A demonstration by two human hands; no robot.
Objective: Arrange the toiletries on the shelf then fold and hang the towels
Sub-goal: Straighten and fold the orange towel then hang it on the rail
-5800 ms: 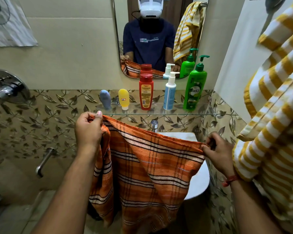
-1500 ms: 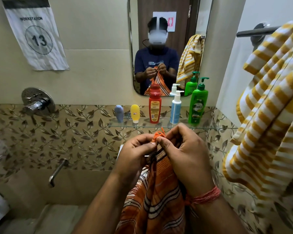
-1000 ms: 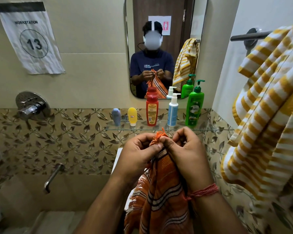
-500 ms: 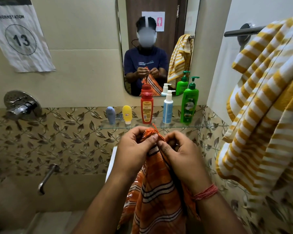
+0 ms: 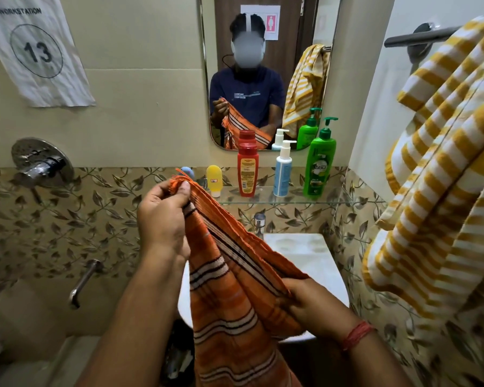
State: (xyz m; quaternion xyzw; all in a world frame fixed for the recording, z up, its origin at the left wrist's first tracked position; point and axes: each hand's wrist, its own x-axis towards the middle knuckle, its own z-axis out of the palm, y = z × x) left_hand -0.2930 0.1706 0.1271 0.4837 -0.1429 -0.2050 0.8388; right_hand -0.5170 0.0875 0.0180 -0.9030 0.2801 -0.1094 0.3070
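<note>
In the head view, the left hand [image 5: 162, 219] pinched the fringed upper corner of the orange striped towel [image 5: 235, 291] at the centre of the frame, thumb and fingers pressed together on the cloth. The right hand [image 5: 316, 305], lower and to the right, had its fingers curled round the gathered edge of the same towel, which hung down between the forearms in front of the white basin [image 5: 313, 258].

Behind it, the glass shelf [image 5: 347, 201] carried a row of toiletries: a small yellow tube [image 5: 214, 180], a red bottle [image 5: 247, 170] with unreadable print, a blue pump bottle [image 5: 282, 171] and a green pump bottle [image 5: 320, 163] labelled "Vatika". A blue item was mostly hidden behind the towel corner.

At the right, a yellow-and-white striped towel [image 5: 442, 169] hung from a towel bar [image 5: 419, 37]. In the upper left, a paper sign [image 5: 37, 51] read "WORKSTATION" and "13". The mirror [image 5: 266, 71] sat at top centre.
</note>
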